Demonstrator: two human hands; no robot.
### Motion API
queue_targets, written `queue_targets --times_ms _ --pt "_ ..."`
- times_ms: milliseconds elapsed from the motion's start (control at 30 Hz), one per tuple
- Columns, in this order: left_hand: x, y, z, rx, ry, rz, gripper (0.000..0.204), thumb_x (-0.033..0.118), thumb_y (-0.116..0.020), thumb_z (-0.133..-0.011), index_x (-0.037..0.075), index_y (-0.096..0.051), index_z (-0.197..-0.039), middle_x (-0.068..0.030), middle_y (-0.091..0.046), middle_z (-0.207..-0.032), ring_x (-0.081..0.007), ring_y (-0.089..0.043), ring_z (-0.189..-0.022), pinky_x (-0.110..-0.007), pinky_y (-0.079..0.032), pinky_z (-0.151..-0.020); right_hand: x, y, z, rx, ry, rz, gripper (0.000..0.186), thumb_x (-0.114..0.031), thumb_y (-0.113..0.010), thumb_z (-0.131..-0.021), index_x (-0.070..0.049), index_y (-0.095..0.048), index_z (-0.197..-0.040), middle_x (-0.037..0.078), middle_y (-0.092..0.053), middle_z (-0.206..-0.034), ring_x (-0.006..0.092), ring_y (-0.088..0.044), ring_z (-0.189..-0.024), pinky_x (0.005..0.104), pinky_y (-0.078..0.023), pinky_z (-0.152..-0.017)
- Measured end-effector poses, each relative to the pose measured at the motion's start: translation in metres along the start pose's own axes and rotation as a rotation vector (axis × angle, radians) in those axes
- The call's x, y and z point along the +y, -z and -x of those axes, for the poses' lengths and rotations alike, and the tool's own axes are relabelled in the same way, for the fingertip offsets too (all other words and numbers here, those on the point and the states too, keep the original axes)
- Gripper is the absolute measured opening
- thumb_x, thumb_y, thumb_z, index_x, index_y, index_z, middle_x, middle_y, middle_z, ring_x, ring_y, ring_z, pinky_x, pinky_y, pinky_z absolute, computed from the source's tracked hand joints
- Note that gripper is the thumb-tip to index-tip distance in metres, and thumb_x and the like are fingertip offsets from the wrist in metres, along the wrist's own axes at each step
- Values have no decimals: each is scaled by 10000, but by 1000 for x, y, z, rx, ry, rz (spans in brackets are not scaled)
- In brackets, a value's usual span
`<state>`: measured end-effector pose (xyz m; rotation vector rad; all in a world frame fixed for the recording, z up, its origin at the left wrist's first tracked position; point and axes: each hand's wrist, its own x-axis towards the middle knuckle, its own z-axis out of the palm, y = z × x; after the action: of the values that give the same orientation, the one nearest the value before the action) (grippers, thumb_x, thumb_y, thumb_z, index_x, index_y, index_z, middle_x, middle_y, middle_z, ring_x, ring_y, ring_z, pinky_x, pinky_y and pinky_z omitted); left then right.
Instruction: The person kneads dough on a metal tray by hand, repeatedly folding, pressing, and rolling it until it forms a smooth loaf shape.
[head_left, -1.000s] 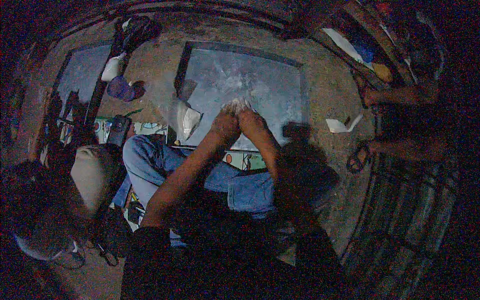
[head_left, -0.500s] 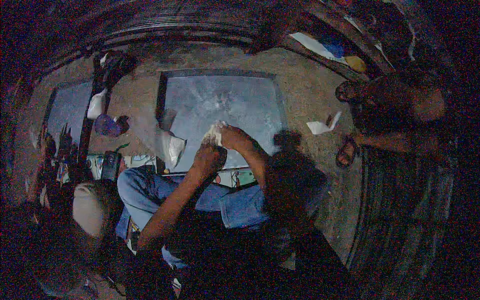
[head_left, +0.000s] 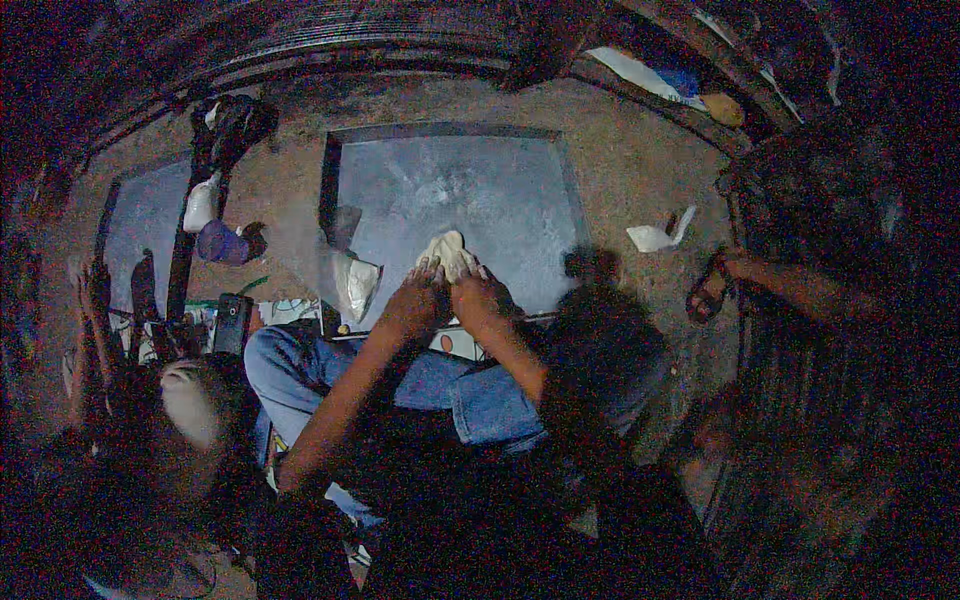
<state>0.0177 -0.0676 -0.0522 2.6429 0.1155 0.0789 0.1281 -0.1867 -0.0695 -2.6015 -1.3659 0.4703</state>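
A pale lump of soft, dough-like material [head_left: 448, 244] lies on a dusty grey board [head_left: 510, 180] in front of my crossed legs. My left hand [head_left: 412, 303] rests its outstretched fingers on the lump's left part. My right hand [head_left: 479, 298] lies beside it, fingers extended flat over the right part, the two hands nearly touching. Both press on the material rather than wrap round it. A white plastic bag [head_left: 359, 292] sits at the board's left side, near my left hand.
Another person [head_left: 190, 400] sits left by a second board [head_left: 135, 215]. A purple cup [head_left: 222, 241], white bag [head_left: 203, 200] and dark phone [head_left: 230, 325] lie between us. Another person's sandalled foot [head_left: 708, 292] is at right, below folded white paper [head_left: 652, 236]. Planks [head_left: 760, 80] line the back right.
My hands have gone from bunched round the lump to lying flatter on it. The upper foot at right is no longer clearly visible. The whole view has shifted with my head.
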Motion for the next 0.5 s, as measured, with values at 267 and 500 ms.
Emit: queue_targets --times_ms 267,500 --pt "35 32 -6 -225 112 -178 358 258 -585 -830 24 -631 -1096 -274 -531 -1319 -444 -486 -1253 -508 -334 -1096 42 32 0 -328 148 -64 476 -66 -553 -774 44 -521 -1236 264 -537 -1259 397 -556 -1093 470 -459 -941" --pt "28 21 -9 301 -167 -339 216 156 -575 -793 -36 -642 -865 -306 -637 -1020 -447 -606 -1022 -521 -482 -907 21 59 28 -26 89 55 173 -120 -567 -789 -26 -662 -899 178 -683 -969 365 -668 -879 484 -535 -751"
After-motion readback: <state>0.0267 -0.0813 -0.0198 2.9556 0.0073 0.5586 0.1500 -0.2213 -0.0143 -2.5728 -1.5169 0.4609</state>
